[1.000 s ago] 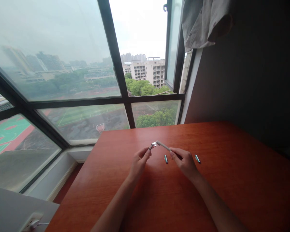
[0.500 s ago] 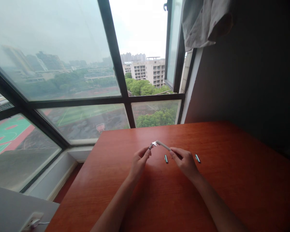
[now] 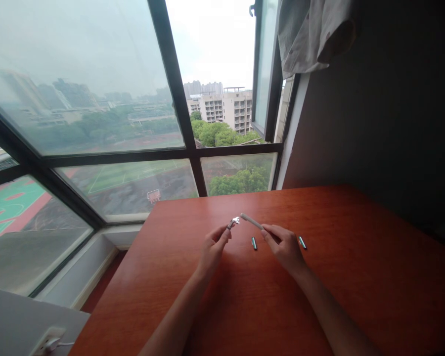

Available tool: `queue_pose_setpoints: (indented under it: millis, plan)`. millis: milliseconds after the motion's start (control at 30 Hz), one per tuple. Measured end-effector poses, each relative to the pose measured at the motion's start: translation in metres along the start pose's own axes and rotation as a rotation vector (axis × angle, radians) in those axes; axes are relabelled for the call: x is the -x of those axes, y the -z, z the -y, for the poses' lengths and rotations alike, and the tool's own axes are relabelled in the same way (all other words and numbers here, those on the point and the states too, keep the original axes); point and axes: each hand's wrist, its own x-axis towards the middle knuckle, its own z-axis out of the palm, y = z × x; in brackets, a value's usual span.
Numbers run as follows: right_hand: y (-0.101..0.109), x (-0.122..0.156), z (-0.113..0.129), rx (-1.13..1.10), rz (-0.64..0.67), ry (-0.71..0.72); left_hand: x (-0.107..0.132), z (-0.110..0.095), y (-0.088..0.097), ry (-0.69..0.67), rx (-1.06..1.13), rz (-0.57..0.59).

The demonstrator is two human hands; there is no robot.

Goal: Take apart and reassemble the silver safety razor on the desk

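My left hand (image 3: 213,247) is closed around a silver razor handle (image 3: 233,223), whose bare forked head points up and to the right. My right hand (image 3: 285,247) grips a slim grey toothbrush (image 3: 251,221) by one end, its far end tilted up toward the razor handle. A small gap separates the two tips above the table. Between the hands, on the wood, lies a small green and dark razor cartridge (image 3: 254,243). A second razor cartridge (image 3: 302,242) rests just right of my right hand.
The reddish-brown wooden table (image 3: 193,222) spreads under both arms. Dark-framed windows (image 3: 193,153) stand beyond its far edge, one pane open. A grey cloth (image 3: 304,39) hangs at upper right. A wall socket with a plug (image 3: 52,343) sits at lower left.
The toothbrush tip has drawn slightly away from the razor's head, opening a small gap. My left hand and both cartridges have stayed about where they were.
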Motion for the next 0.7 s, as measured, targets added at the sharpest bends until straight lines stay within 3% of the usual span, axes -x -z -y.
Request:
queue_pose_setpoints:
  millis: [700]
  plan:
    - [0.001, 0.0005, 0.0026, 0.035, 0.027, 0.05, 0.0009, -0.0006, -0.0015, -0.009, -0.034, -0.013]
